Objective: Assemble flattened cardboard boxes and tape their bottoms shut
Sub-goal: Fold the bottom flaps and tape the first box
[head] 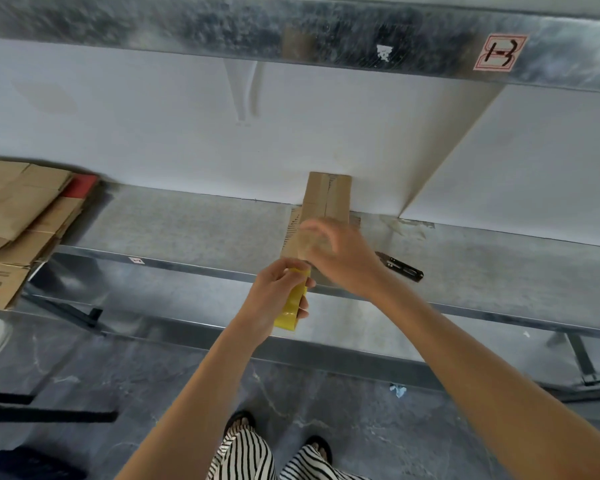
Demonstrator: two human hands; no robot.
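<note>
Standing at frame centre on the grey metal shelf, the small brown cardboard box looks light and stiff, apt to slide unless held by its side walls. The left hand grips a yellow tape roll; the right hand is blurred over the box, so its hold cannot be told. Black snips lie right of centre and flattened brown cartons at left, neither obstructing.

Left grip curls round the yellow tape roll at the edge of the metal surface — right grip, blurred, sits over the small cardboard box by the wall. A small black tool lies just right of it; flattened boxes are stacked far left.
</note>
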